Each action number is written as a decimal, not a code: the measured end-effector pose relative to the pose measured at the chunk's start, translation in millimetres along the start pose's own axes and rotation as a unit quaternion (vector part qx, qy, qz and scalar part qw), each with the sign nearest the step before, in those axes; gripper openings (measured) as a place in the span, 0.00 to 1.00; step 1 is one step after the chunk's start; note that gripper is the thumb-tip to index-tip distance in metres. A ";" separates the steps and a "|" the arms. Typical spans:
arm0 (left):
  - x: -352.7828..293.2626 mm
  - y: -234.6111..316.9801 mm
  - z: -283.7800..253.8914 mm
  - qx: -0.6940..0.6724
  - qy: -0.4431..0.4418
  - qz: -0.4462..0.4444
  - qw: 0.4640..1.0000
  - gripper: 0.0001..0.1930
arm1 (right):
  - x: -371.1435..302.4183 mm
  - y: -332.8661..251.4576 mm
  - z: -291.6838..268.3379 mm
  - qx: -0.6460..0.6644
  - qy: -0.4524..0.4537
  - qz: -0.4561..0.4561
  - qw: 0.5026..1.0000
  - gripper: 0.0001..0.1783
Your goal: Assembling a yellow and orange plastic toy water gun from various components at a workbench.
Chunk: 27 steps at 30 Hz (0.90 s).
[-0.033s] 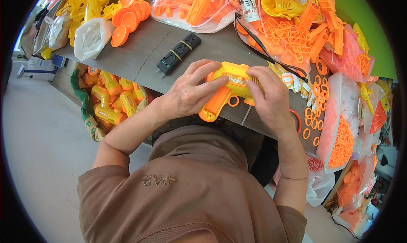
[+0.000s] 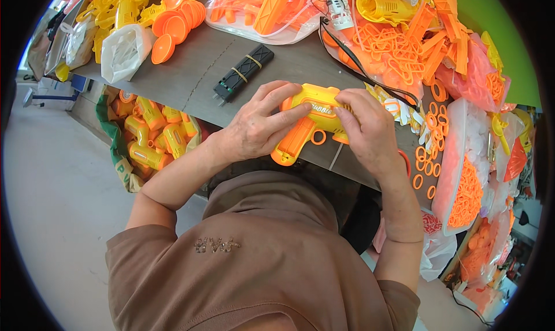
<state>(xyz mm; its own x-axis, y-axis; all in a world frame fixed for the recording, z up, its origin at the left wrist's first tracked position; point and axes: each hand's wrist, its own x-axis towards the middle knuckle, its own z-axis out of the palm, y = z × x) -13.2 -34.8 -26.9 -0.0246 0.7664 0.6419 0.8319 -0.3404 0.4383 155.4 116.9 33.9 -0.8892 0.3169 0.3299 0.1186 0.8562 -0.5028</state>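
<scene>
A yellow and orange toy gun (image 2: 296,140) is held between both hands over the table's near edge, its orange handle pointing down toward me. My left hand (image 2: 254,126) is closed around its left end, with fingers lying over the top and side. At the opposite end, my right hand (image 2: 370,131) pinches the yellow body with thumb and fingers; what the fingertips press on is partly hidden. Just beneath the gun lies an orange ring (image 2: 318,137) on the table. Left of the gun rests a black battery box (image 2: 244,74) with a rubber band round it.
Orange cups (image 2: 173,27) and a white bag (image 2: 126,53) stand at the far left. Orange frames (image 2: 399,53) pile up at the back right, beside loose rings (image 2: 429,168) and a tub (image 2: 467,195) of small orange parts. Below left, a sack holds several yellow toy guns (image 2: 151,114).
My right hand and forearm have shifted very slightly. The toy gun and my left hand stay in place.
</scene>
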 end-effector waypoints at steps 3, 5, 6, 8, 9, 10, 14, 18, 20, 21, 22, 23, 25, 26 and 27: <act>0.2 -0.2 0.0 -0.001 -0.003 0.000 1.000 0.18 | 14.5 -2.3 -8.4 -0.035 -0.072 -0.017 0.997 0.07; 1.1 -0.3 -0.1 -0.004 -0.003 -0.002 1.000 0.18 | 22.5 -6.8 -12.9 -0.072 -0.105 -0.033 0.991 0.05; 1.2 -0.2 0.0 -0.007 -0.004 -0.003 1.000 0.18 | 26.0 -9.3 -14.5 -0.107 -0.147 -0.038 0.983 0.05; 0.5 -0.1 0.8 -0.009 -0.005 -0.005 1.000 0.18 | 33.9 -13.9 -17.8 -0.141 -0.189 -0.045 0.971 0.06; 0.5 -0.4 1.1 -0.007 -0.004 -0.004 1.000 0.18 | 38.7 -16.3 -20.2 -0.171 -0.223 -0.074 0.957 0.07; 0.6 -0.5 1.2 -0.005 -0.004 -0.003 1.000 0.17 | 42.8 -18.2 -21.6 -0.200 -0.256 -0.104 0.940 0.08; 0.9 -0.1 0.3 -0.015 -0.002 -0.005 1.000 0.18 | 51.2 -25.0 -20.9 -0.229 -0.290 -0.152 0.916 0.11; 0.5 0.1 1.0 -0.020 0.002 -0.009 1.000 0.18 | 40.6 -29.7 -10.1 -0.299 -0.263 -0.183 0.899 0.11; 1.1 0.8 1.7 -0.018 0.000 -0.011 1.000 0.19 | 30.7 -29.4 -2.6 -0.335 -0.239 -0.172 0.895 0.12; 1.0 1.1 1.8 -0.017 -0.003 -0.010 1.000 0.19 | 27.0 -31.0 -0.2 -0.375 -0.226 -0.174 0.882 0.12; 0.7 1.2 1.6 -0.016 -0.007 -0.009 1.000 0.20 | 25.5 -32.3 1.2 -0.415 -0.212 -0.176 0.867 0.12; 0.4 1.0 1.0 -0.016 -0.007 -0.009 1.000 0.20 | 26.1 -33.6 1.3 -0.414 -0.212 -0.176 0.867 0.12; 1.2 0.4 1.3 -0.015 -0.010 -0.003 1.000 0.20 | 28.5 -36.7 -2.4 -0.416 -0.236 -0.174 0.861 0.14; 1.3 0.7 1.6 -0.016 -0.010 -0.003 1.000 0.20 | 31.0 -38.1 -5.6 -0.416 -0.236 -0.173 0.861 0.14; 1.8 1.1 2.1 -0.017 -0.009 -0.005 1.000 0.20 | 34.7 -38.7 -10.1 -0.383 -0.260 -0.175 0.869 0.16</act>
<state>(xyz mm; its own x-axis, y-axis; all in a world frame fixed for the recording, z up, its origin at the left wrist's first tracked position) -11.2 -32.7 -26.6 -0.0217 0.7793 0.6263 0.8126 -0.3511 0.4651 124.4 99.0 72.9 -0.9857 -0.0748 -0.1508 -0.1177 0.9466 0.3001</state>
